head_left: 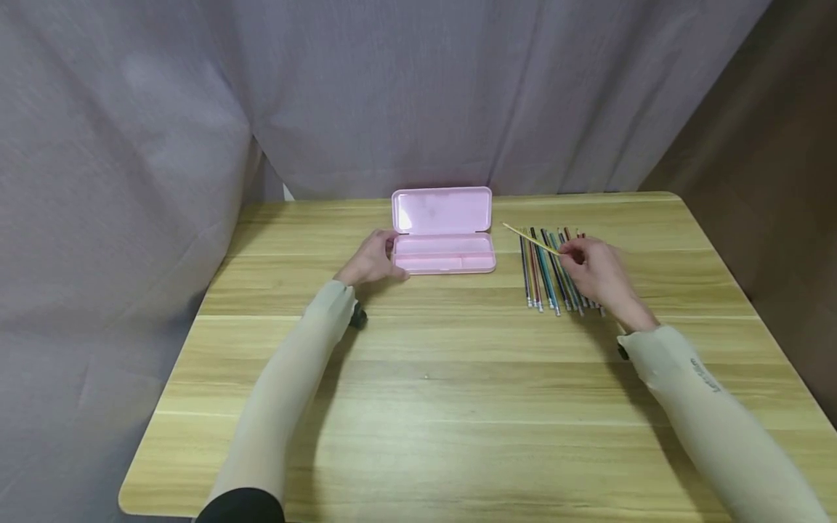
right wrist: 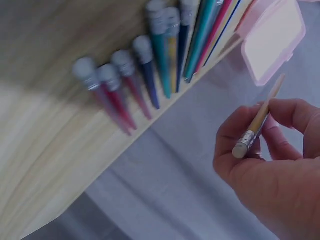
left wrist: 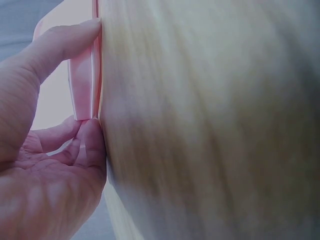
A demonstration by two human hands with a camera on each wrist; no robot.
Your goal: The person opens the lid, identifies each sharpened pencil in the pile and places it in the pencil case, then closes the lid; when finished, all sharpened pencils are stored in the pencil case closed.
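An open pink pencil case (head_left: 443, 240) lies at the back middle of the wooden table (head_left: 458, 378), lid up. My left hand (head_left: 374, 258) holds its left end; in the left wrist view a finger and the thumb (left wrist: 90, 145) press on the case's edge (left wrist: 85, 85). Right of the case lies a row of several coloured pencils (head_left: 552, 272). My right hand (head_left: 591, 265) hovers over them and pinches a yellow pencil (head_left: 530, 237) whose tip points toward the case. The right wrist view shows that yellow pencil (right wrist: 257, 120) between thumb and fingers, with the row of pencils (right wrist: 150, 70) below.
A grey curtain (head_left: 392, 94) hangs behind the table and down its left side. A brown wall (head_left: 771, 181) stands at the right. Bare wood stretches across the near half of the table.
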